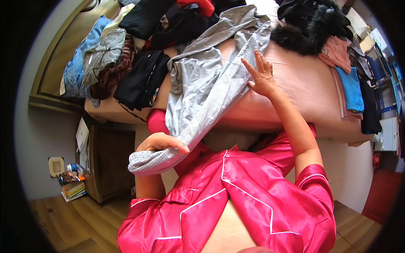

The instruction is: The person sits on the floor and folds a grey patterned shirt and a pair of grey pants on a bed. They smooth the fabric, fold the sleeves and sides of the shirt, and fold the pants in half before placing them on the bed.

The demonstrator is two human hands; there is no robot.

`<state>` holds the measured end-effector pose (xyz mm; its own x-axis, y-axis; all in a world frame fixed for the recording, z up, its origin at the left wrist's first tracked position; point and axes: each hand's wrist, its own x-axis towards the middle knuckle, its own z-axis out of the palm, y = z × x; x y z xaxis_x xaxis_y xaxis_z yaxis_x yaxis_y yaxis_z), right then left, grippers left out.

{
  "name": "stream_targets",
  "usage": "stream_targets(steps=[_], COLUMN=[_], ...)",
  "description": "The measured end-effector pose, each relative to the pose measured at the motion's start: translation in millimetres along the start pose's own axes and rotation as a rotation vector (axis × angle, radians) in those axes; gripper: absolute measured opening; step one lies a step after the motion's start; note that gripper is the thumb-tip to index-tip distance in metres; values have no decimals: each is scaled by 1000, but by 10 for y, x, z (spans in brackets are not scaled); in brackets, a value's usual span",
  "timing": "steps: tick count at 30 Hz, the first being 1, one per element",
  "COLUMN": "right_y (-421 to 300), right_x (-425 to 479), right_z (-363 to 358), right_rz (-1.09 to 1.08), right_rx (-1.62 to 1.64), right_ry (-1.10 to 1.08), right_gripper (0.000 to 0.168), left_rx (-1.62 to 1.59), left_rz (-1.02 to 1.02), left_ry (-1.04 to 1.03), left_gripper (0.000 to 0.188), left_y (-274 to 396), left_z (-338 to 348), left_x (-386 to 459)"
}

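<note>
A long grey garment (202, 91) with a fine checked pattern, perhaps trousers, stretches from the bed towards my lap. My left hand (161, 143) holds its near end, and the cloth curls around beneath the hand and wrist. Part of that hand's fingers is hidden in the fabric. My right hand (261, 74), with a ring on one finger, is spread with its fingers apart at the garment's right edge. Nothing is held in it. Further back, the rest of the cloth lies loosely folded and creased on the bed.
The bed (300, 85) has a pink sheet. Folded black clothing (142, 79) and a pile of clothes (104, 57) lie left. A black furry garment (303, 34) and a folded blue cloth (349, 90) lie right. A dark wooden cabinet (110, 161) stands at lower left.
</note>
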<state>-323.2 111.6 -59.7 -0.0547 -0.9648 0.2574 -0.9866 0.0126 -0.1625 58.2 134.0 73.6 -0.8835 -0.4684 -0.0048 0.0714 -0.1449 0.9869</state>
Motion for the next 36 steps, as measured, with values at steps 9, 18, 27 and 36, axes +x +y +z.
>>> stream_targets(steps=[9, 18, 27, 36], right_y=[15, -85, -717, 161], right_x=[-90, -1198, -1053, -160], right_z=[-330, -452, 93, 29], right_rz=[-147, 222, -81, -226], right_rx=[81, 779, 1065, -115], right_ry=[-274, -905, -857, 49], right_gripper=[29, 24, 23, 32], left_rx=[329, 1048, 256, -213], left_rz=[-423, -287, 145, 106], left_ry=[-250, 799, 1607, 1547], left_gripper=[62, 37, 21, 26], left_y=[8, -633, -1611, -1363], left_z=[-357, -738, -1186, -1588], left_x=[22, -297, -521, -1281])
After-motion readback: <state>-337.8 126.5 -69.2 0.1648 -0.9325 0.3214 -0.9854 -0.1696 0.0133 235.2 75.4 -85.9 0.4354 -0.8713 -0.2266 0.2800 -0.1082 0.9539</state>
